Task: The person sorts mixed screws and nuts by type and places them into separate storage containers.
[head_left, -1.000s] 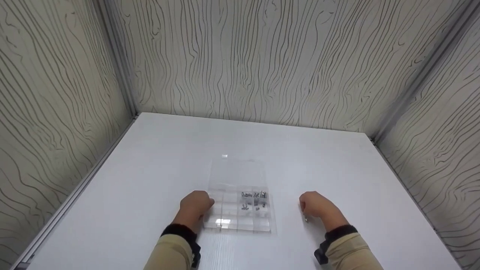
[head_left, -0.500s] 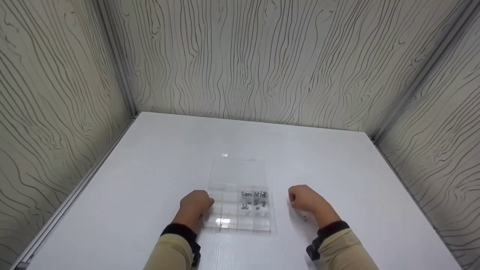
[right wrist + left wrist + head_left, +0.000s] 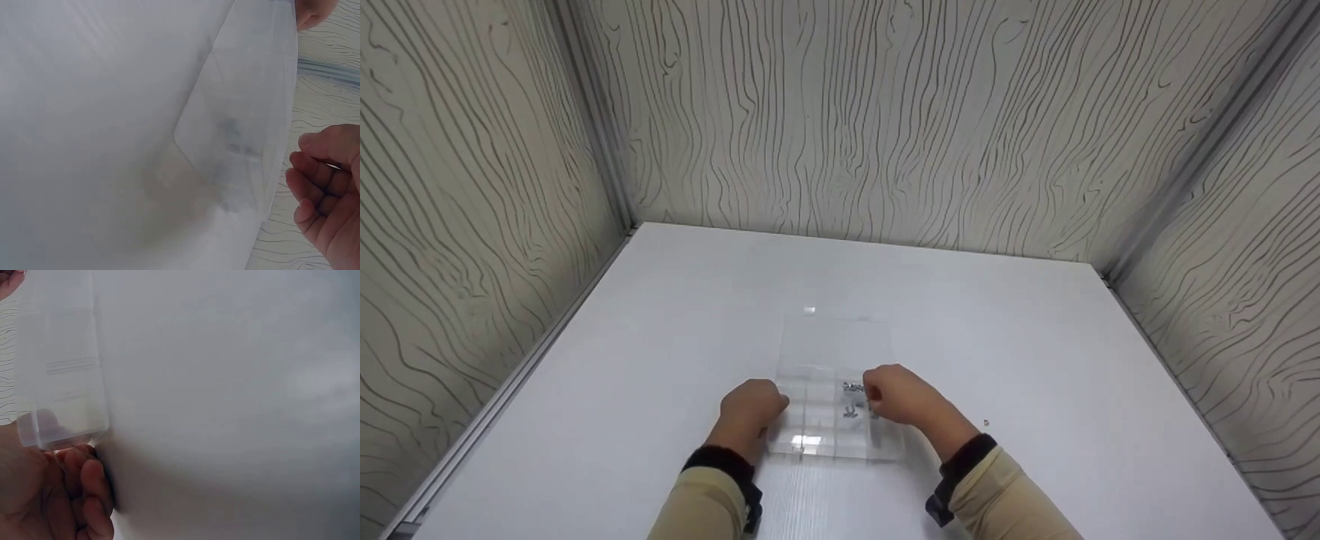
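A clear plastic compartment box [image 3: 819, 421] lies on the white table, its transparent lid [image 3: 836, 341] folded back. Several small metal screws [image 3: 851, 388] sit in its right-hand compartments. My left hand [image 3: 751, 409] grips the box's left edge, thumb over the rim; in the left wrist view, its curled fingers [image 3: 93, 484] lie against the box's side [image 3: 67, 388]. Above the right-hand compartments hovers my right hand [image 3: 907, 397], hiding some of them. In the right wrist view, that hand's [image 3: 332, 191] thumb and forefinger tips are close together; whether anything tiny lies between them is unclear.
One small metal piece [image 3: 986, 422] lies on the table [image 3: 1020, 337] to the right of the box. Wood-patterned panels [image 3: 847, 112] enclose the table at the back and both sides.
My right hand has moved left from the table beside the box to over its right-hand compartments, uncovering a small metal piece on the table. The left hand and box have stayed put.
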Tool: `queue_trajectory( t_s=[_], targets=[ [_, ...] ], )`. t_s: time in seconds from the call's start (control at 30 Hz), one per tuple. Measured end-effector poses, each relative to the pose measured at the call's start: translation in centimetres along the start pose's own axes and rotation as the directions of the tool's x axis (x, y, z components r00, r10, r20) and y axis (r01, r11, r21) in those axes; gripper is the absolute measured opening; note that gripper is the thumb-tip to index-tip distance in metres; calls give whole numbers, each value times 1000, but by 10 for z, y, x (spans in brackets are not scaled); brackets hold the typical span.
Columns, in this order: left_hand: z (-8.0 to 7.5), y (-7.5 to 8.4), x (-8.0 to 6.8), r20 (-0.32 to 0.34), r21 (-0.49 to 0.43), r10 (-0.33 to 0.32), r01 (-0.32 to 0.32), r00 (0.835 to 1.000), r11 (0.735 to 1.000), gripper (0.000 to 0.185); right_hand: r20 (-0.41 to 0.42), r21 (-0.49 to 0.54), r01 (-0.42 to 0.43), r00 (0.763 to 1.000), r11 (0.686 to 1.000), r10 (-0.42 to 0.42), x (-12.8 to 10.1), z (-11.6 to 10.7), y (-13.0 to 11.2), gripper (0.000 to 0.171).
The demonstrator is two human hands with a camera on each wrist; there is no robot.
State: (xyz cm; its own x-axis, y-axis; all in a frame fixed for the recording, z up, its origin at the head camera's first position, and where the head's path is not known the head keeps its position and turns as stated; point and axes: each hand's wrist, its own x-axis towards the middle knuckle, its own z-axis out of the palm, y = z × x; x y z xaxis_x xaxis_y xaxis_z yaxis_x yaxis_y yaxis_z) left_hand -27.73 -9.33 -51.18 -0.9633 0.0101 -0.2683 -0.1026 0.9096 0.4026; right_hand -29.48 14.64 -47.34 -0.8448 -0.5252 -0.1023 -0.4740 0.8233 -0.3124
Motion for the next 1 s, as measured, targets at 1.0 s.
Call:
queue_trajectory(
  t_s=[1.0],
  targets=[
    [-2, 2, -4, -23, 17, 20, -20, 1000, 1000, 28, -78, 28, -218, 972, 975, 220, -31, -15, 78, 18]
  ],
)
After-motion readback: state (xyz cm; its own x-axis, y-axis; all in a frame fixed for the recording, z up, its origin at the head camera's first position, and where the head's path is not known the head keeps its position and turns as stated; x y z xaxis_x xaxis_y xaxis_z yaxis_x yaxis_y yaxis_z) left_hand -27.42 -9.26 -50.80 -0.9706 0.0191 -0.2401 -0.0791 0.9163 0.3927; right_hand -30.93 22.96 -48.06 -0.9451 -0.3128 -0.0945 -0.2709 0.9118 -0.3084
